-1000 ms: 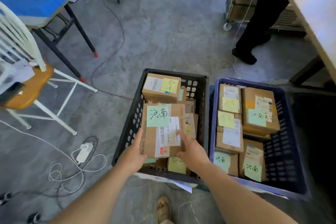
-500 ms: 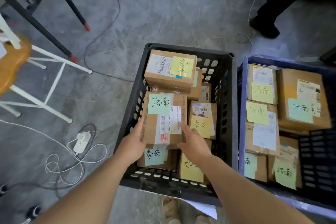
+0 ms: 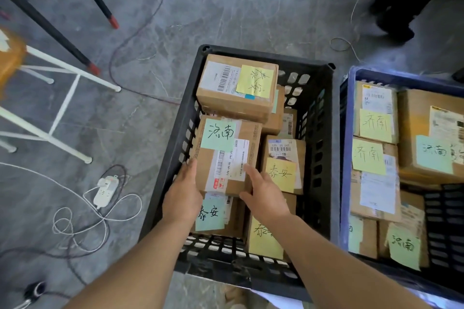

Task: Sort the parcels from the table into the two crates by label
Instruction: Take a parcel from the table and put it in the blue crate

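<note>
Both hands are clamped on one parcel (image 3: 227, 158). The left hand (image 3: 183, 193) lies along its left side, and the right hand (image 3: 266, 195) has fingers on top and its thumb at the near edge. Over the last second the hands and the parcel have kept their place over the left half of the black crate (image 3: 324, 138), while the view has sunk closer. The parcel now seems to sit low, on or just above the parcel with a green note (image 3: 211, 213) under the wrists.

Its own green note matches those in the blue crate (image 3: 344, 183), well to the right of the right hand. The notes around it in the black crate read differently. So it probably belongs in the blue crate, but the frames do not show whether it is being set down or taken out.

Room is tight. The far edge meets the top parcel (image 3: 236, 85) ahead of the fingers. The parcel with a yellow note (image 3: 281, 165) sits just beside the right hand, and the crate's left wall is just beside the left hand. The only open way is up and then right, over both crate rims. On the floor to the left lie a power strip (image 3: 105, 190) and loose cables.
</note>
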### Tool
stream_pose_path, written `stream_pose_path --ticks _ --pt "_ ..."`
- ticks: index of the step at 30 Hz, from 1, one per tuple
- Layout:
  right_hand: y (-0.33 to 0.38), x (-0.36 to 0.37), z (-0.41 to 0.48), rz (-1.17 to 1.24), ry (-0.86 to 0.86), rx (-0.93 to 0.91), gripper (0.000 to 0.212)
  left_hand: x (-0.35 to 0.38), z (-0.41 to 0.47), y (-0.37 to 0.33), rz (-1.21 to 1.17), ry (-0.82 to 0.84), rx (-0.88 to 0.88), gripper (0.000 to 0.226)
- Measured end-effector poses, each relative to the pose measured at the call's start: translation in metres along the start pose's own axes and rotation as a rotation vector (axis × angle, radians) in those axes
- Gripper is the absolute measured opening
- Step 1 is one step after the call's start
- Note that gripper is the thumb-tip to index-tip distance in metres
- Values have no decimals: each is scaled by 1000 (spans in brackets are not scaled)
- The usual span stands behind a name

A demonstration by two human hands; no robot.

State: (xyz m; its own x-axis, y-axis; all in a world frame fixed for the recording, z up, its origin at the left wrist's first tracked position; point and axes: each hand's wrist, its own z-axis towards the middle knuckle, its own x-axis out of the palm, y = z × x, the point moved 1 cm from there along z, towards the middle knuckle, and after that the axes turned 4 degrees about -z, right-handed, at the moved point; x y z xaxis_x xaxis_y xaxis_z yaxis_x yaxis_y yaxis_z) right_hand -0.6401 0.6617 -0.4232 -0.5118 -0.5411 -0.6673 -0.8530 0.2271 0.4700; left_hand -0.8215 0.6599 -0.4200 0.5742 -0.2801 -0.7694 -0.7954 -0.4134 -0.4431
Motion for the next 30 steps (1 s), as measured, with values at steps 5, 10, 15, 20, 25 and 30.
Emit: stream_pose_path --ticks 5,10,15,20,25,30 --pt "6 -6 -24 -8 17 0 68 -17 -26 -5 -107 -30 40 72" --pt "13 -30 -82 -3 7 -45 68 -40 -84 -13 -50 0 22 72" --pt "9 -64 -134 -31 -67 -53 65 -59 -131 -40 -60 50 87 77" --pt "-9 -98 -173 -45 -152 -27 64 -63 -164 -78 -42 43 180 82" --pt "-56 -129 -211 7 -221 -26 62 -43 -193 -128 38 39 276 82" --pt "-137 -156 -244 17 -270 31 62 12 -229 -191 35 79 351 84"
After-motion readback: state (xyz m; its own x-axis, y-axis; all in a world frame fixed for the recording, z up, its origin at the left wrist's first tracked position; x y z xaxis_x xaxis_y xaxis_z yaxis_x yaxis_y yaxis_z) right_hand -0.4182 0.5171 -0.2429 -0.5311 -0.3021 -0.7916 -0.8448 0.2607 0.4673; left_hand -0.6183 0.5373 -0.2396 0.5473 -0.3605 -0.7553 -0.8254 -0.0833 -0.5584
